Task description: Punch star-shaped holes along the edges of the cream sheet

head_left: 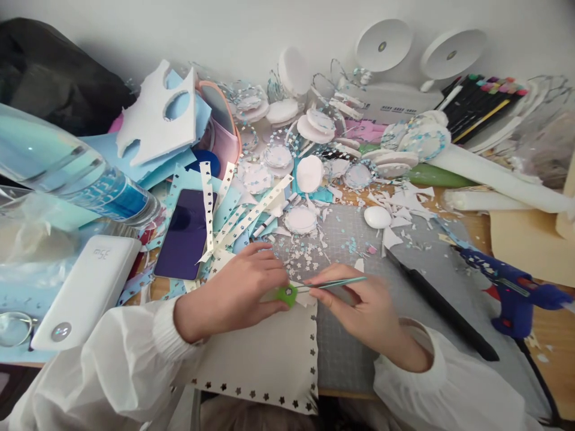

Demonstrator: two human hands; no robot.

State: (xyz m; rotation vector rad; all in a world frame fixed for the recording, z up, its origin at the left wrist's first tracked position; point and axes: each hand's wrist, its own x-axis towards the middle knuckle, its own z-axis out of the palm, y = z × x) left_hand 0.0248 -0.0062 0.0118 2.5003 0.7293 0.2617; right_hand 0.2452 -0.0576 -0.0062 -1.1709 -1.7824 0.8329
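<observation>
My left hand (240,290) grips a small green paper punch (286,294) near the top edge of a cream sheet (256,365). Flower-shaped holes run along the sheet's bottom and right edges. In my right hand (359,305), pinched between thumb and fingers, are thin tweezers (336,282) with pale green arms, their tips at the punch. Tiny white paper flowers (305,257) lie scattered on the grey cutting mat (345,353) just beyond my hands. Punched paper strips (251,212) lie behind my left hand.
A phone (179,233), white power bank (85,290) and tilted water bottle (103,185) are at the left. At the right lie a black-handled tool (449,311) and a blue glue gun (516,290). White discs with wire rings (314,126) crowd the back.
</observation>
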